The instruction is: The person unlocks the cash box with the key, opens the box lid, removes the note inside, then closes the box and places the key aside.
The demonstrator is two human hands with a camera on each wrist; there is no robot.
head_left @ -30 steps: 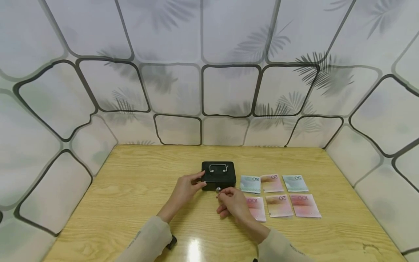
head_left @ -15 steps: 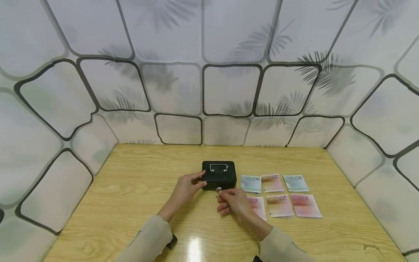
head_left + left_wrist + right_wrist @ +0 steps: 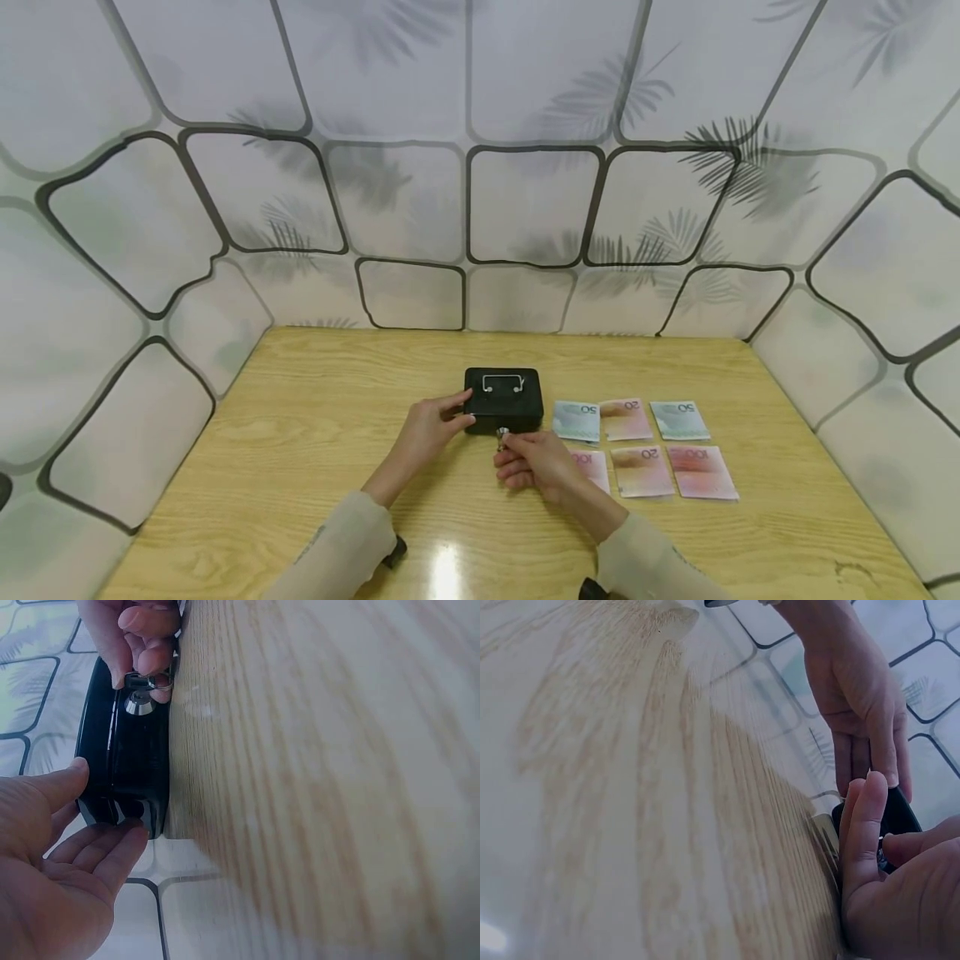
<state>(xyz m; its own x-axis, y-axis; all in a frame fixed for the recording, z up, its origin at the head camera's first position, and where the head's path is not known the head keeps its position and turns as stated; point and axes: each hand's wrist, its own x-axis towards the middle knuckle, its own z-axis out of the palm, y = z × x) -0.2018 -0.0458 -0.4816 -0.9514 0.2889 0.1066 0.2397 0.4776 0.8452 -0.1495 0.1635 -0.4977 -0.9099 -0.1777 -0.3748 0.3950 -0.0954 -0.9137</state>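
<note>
A black cash box (image 3: 503, 400) with a wire handle on its lid stands closed on the table. My left hand (image 3: 426, 433) holds its left front corner. The left wrist view shows the thumb at the lid's edge and the fingers (image 3: 112, 851) against the side. My right hand (image 3: 543, 462) pinches a small key (image 3: 137, 679) at the silver lock (image 3: 140, 705) on the box's front. A metal ring (image 3: 162, 681) hangs from the key. In the right wrist view, fingers largely hide the lock and key.
To the right of the box lie several banknotes in two rows, among them a green 50 note (image 3: 679, 420), a 20 note (image 3: 642, 472) and a red 100 note (image 3: 702, 472). One 100 note (image 3: 592, 468) is partly behind my right hand. A patterned wall (image 3: 517, 208) encloses the wooden table (image 3: 315, 400).
My right hand has turned slightly at the lock, with its pinch on the key kept. The left hand stays on the box, which has not moved on the table.
</note>
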